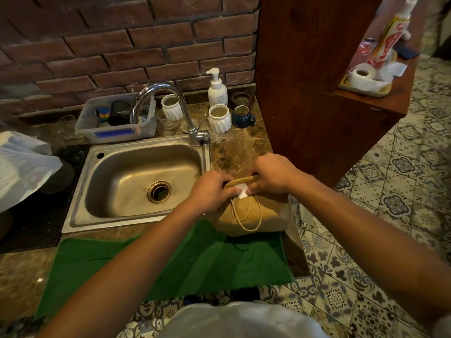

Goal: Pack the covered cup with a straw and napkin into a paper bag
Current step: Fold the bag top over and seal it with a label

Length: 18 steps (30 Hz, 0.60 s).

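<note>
A brown paper bag (253,215) stands on the counter at the right of the sink, partly on a green cloth (195,259). Its top is folded over and its cord handles hang down the front. My left hand (210,191) and my right hand (273,175) both pinch the folded top edge, one at each end. A small white sticker or slip of paper (242,193) sits on the fold between my thumbs. The cup, straw and napkin are not visible; the bag's inside is hidden.
A steel sink (80,191) with a curved tap (170,93) lies left of the bag. Behind stand white ribbed cups (219,118), a blue mug (241,117), a pump bottle (217,89) and a plastic tub (117,132). A wooden partition (317,93) rises at right.
</note>
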Tool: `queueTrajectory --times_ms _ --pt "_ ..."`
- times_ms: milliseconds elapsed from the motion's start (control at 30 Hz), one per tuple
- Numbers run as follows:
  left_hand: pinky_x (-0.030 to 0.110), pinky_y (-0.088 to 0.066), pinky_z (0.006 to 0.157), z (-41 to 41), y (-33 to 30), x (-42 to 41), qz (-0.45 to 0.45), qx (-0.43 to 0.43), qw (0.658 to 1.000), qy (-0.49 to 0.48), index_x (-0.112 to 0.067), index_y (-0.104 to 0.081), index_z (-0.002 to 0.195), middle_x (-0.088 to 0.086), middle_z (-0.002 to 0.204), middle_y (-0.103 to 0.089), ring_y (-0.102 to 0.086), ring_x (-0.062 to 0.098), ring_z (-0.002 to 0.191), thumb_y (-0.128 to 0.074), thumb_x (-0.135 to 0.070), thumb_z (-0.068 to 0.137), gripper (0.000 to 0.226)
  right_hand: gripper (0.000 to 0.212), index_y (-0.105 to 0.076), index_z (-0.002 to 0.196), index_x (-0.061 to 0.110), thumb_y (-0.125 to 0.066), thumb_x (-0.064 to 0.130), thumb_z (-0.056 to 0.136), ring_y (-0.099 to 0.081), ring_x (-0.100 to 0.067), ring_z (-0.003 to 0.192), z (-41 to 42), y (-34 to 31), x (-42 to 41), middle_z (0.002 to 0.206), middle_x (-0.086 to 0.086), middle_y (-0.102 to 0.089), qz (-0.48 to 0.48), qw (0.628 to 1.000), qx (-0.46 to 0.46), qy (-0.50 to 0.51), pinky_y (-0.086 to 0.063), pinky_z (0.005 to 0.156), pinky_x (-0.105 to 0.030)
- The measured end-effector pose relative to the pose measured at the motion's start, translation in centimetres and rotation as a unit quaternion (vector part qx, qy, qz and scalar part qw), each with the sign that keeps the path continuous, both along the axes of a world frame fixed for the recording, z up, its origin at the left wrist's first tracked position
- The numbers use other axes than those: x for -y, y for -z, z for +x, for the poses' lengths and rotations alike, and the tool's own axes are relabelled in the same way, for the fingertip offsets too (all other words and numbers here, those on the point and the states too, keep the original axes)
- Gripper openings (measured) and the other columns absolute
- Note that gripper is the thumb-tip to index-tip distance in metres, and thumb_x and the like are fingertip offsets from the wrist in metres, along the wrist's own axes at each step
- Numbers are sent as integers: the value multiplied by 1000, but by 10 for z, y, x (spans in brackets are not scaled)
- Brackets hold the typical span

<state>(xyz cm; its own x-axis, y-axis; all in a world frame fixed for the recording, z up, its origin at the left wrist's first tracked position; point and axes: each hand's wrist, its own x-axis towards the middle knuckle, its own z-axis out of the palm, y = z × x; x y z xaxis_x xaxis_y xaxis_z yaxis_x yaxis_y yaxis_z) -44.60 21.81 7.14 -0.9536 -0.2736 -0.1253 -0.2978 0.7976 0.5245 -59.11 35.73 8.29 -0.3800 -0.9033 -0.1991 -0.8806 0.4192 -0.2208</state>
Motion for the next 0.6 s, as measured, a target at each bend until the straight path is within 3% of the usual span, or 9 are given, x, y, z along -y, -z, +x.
queueTrajectory --times_ms 100,200,300,433,600 --pt "37 -50 64 -2 6 0 -16 8 1000 4 -22 -79 89 -2 79 -72 -63 17 73 -75 -44 87 22 38 -53 64 37 -82 57 79 -44 -1 62 2 0 -5 66 18 -49 -3 1000 14 20 -25 50 -26" --pt "36 -48 61 -8 4 -3 -58 12 998 35 -25 -77 88 -2 77 -70 -60 19 72 -71 -50 89 25 40 -48 63 40 -80 57 80 -47 -2 62 3 -5 -2 66 16 -52 37 999 12 -5 -28 50 -27" --pt "35 -43 57 -11 4 -6 -107 -1 993 57 -26 -74 83 -1 77 -69 -59 22 72 -69 -49 89 25 35 -58 65 33 -76 55 86 -55 -12 64 8 -8 3 64 13 -54 48 998 8 -35 -31 50 -28" --pt "32 -36 54 -11 3 -1 -111 18 992 63 -34 -53 67 -6 71 -59 -54 19 69 -70 -51 87 32 23 -77 91 26 -74 49 90 -56 -14 70 7 -6 1 68 14 -56 23 997 47 -52 -38 58 -31" --pt "37 -50 62 -10 1 7 -112 45 989 88 -29 -68 83 -5 84 -66 -60 19 78 -71 -52 86 24 22 -78 91 22 -74 44 93 -52 -5 61 11 2 -3 67 12 -60 -12 993 114 -31 -37 60 -30"
